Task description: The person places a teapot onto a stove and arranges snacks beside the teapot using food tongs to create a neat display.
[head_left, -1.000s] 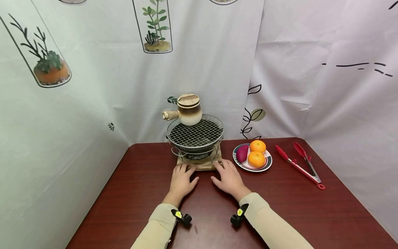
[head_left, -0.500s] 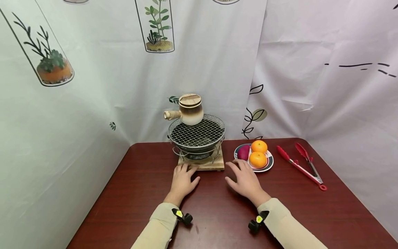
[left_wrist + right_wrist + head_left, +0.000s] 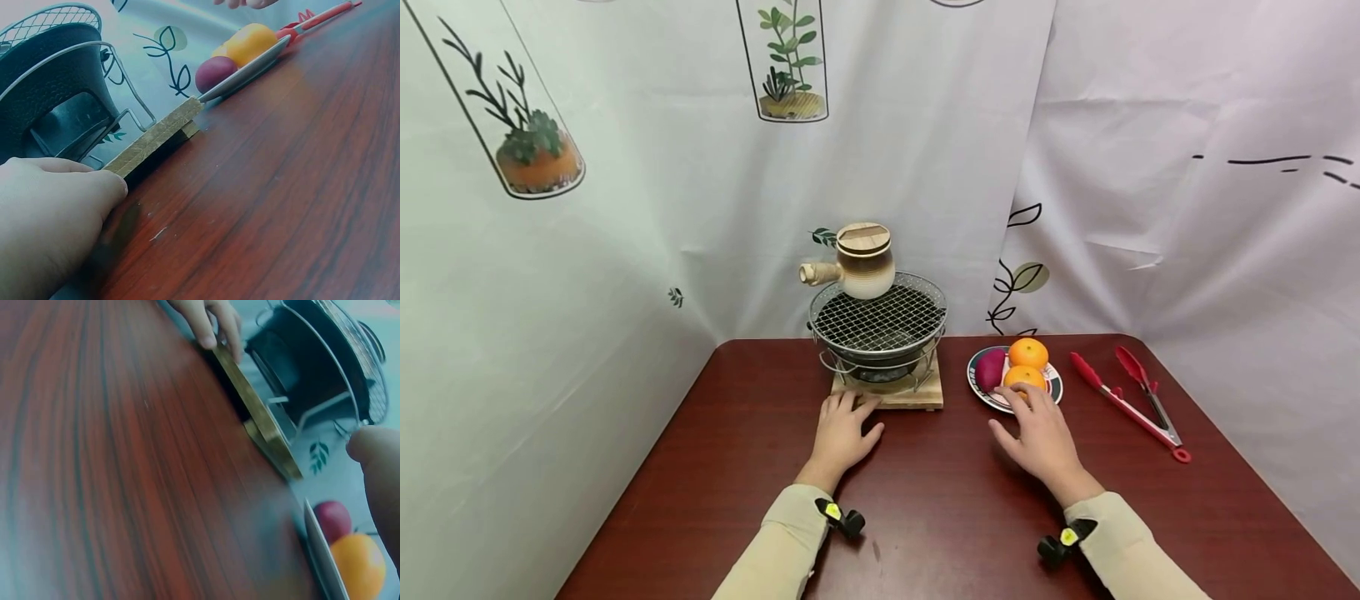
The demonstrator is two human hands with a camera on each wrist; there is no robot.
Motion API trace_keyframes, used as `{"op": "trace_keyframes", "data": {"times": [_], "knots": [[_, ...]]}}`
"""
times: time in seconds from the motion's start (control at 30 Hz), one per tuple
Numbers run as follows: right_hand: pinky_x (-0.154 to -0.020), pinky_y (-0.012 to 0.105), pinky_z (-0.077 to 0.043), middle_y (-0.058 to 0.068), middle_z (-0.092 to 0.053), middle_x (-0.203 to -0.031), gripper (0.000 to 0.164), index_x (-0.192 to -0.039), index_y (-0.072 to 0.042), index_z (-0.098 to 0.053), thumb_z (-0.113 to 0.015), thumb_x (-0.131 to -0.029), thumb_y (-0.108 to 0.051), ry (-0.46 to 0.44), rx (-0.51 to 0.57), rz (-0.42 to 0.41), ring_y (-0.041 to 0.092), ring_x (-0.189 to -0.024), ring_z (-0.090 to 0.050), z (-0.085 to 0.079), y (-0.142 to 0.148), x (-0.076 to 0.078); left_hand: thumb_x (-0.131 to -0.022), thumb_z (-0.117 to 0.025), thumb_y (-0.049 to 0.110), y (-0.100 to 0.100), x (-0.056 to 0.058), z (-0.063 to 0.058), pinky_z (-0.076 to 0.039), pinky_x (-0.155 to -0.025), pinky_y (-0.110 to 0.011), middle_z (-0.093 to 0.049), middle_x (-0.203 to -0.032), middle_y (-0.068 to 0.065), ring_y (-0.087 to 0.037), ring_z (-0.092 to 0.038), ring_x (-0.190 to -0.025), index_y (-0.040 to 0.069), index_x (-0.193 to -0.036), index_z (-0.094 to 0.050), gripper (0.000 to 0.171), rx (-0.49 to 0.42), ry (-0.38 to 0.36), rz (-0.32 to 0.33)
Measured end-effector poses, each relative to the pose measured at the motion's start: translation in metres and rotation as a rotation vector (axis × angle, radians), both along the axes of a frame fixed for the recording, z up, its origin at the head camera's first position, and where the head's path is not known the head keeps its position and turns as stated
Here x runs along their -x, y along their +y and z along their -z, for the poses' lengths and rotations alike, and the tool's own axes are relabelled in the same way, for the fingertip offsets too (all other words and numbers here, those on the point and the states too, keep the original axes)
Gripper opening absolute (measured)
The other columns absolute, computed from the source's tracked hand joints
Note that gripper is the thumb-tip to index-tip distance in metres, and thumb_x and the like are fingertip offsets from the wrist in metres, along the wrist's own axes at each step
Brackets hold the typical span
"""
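My left hand [image 3: 841,433] rests its relaxed fingers at the front left edge of a wooden board [image 3: 913,398]. On that board stands a round charcoal grill [image 3: 880,325] with a wire mesh top. A lidded clay pot [image 3: 867,273] with a side handle sits at the back of the mesh. My right hand [image 3: 1041,437], fingers loosely spread and holding nothing, hovers before a patterned plate [image 3: 979,390]. It partly covers the nearer of two oranges [image 3: 1027,353] in the head view; beside them lies a purple oval item [image 3: 990,368]. In the right wrist view, the thumb [image 3: 378,462] shows at the right edge.
Red-tipped tongs [image 3: 1138,417] lie spread on the dark red table [image 3: 925,500], right of the plate. Printed cloth walls [image 3: 925,125] stand close behind the table and along its sides.
My right hand has left the board's front right edge and moved right, to just in front of the plate. The left hand has stayed at the board. The head view has shifted slightly.
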State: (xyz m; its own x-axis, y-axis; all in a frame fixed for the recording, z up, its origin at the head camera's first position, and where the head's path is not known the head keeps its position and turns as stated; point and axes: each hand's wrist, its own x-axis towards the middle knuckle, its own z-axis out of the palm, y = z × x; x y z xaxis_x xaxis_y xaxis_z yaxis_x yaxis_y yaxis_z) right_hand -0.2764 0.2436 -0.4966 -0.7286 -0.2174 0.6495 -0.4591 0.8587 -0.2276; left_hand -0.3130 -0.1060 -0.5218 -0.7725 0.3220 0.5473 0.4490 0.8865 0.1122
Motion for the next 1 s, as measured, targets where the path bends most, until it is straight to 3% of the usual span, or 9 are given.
{"op": "trace_keyframes", "data": {"times": [0.4,0.73,1.0], "knots": [[-0.097,0.063,-0.04,0.024,-0.055,-0.124,0.053,-0.128,-0.005,-0.062,-0.078,-0.083,-0.028,-0.021,0.034,0.127,0.046,-0.113,-0.05,0.004,0.046,-0.003,-0.089,-0.071,0.04,0.0,0.002,0.002,-0.037,-0.104,-0.059,-0.058,-0.129,-0.013,-0.037,-0.05,-0.12,0.024,-0.129,-0.071,0.043,-0.007,-0.021,-0.003],[-0.101,0.069,-0.031,0.028,-0.049,-0.128,0.052,-0.132,-0.005,-0.057,-0.073,-0.088,-0.029,-0.11,0.08,0.239,0.051,-0.119,-0.043,0.011,0.086,-0.003,-0.088,-0.072,0.039,-0.001,0.003,0.004,-0.039,-0.102,-0.058,-0.058,-0.127,-0.013,-0.037,-0.051,-0.117,0.023,-0.126,-0.072,0.042,0.003,0.028,-0.001],[-0.098,0.068,-0.031,0.032,-0.041,-0.135,0.058,-0.138,-0.004,-0.053,-0.07,-0.091,-0.034,-0.192,0.131,0.355,0.053,-0.119,-0.038,0.017,0.113,-0.003,-0.089,-0.071,0.04,-0.001,0.003,0.004,-0.038,-0.103,-0.058,-0.058,-0.128,-0.013,-0.036,-0.05,-0.118,0.024,-0.128,-0.071,0.042,0.004,0.019,-0.004]]}}
